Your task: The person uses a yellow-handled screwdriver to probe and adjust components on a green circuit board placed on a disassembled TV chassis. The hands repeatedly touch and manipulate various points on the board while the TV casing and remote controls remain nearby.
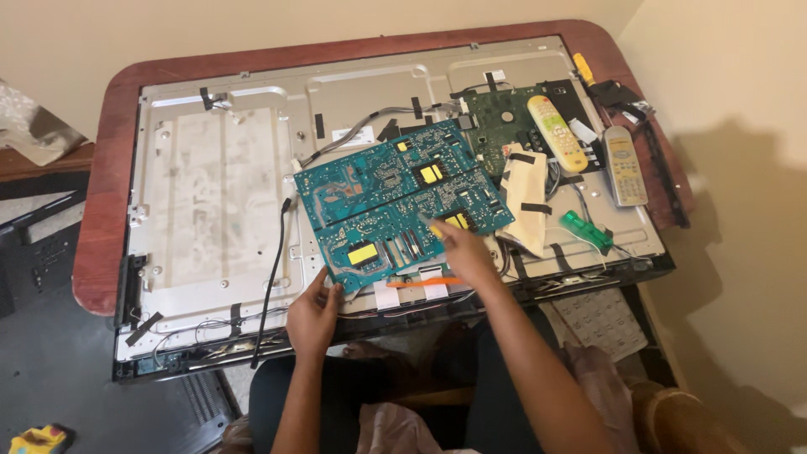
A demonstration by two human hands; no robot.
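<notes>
**Teal circuit board half-lifted off opened flat-panel chassis**

Found near the middle of the frame: a large teal circuit board (402, 206), lying over the bare metal back of a flat panel chassis (210, 193). Long axis ran from lower left to upper right of the frame, with the near long edge tipped toward the bottom. Appeared raised off the metal at the near edge rather than seated flat, so judged already freed from its mounts, though no screws could be made out either way. Rear cover judged already off, given the exposed metal and wiring. Still left, by the look of it: a smaller dark green board (504, 126) in place at upper right, taped cables, and a black cable (273, 277) trailing down the centre left.

Left hand (313, 318) gripped the board's lower left corner, fingers curled around the edge. Right hand (462, 252) rested on the board's lower right part, fingers bunched around an orange-handled tool (424, 282); exact pinch could not be told.

Farther out, at upper right: a cream remote (556, 133) and a grey remote (625, 166). Beneath everything, a reddish wooden worktop (101, 202).
</notes>
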